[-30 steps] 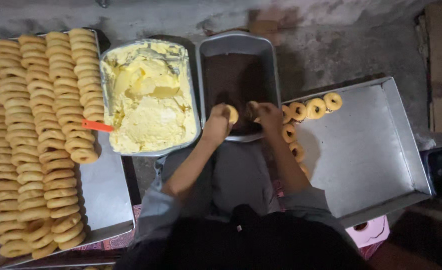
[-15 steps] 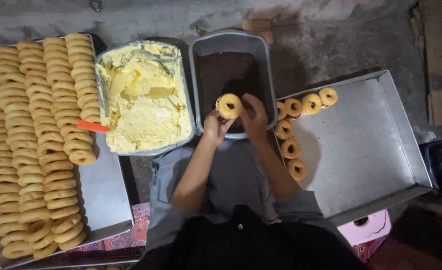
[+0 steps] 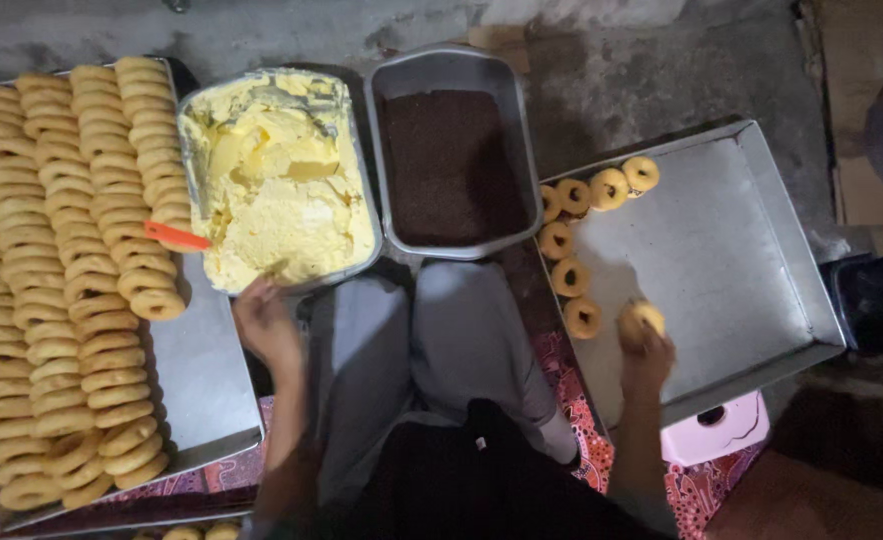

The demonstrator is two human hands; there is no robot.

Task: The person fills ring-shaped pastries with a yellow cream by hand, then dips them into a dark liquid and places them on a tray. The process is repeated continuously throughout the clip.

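Observation:
My right hand (image 3: 648, 352) holds a ring-shaped donut (image 3: 641, 320) just over the right metal tray (image 3: 732, 260), beside a curved row of several topped donuts (image 3: 572, 277). My left hand (image 3: 265, 320) hovers with spread fingers and nothing in it, at the near rim of the pan of yellow cream (image 3: 280, 175). An orange spatula handle (image 3: 175, 236) sticks out of the cream to the left of that hand. The pan of dark brown sprinkles (image 3: 452, 165) stands between the cream pan and the right tray.
A large tray (image 3: 202, 370) on the left holds long rows of plain donuts (image 3: 67, 270). My grey-trousered legs (image 3: 432, 350) lie between the trays. A pink plastic stool (image 3: 717, 430) sits under the right tray's near corner. Bare concrete floor lies beyond.
Both hands left the sprinkles pan. The right hand carried the donut right and down to the right tray; the left hand let go of it and swung left toward the cream pan.

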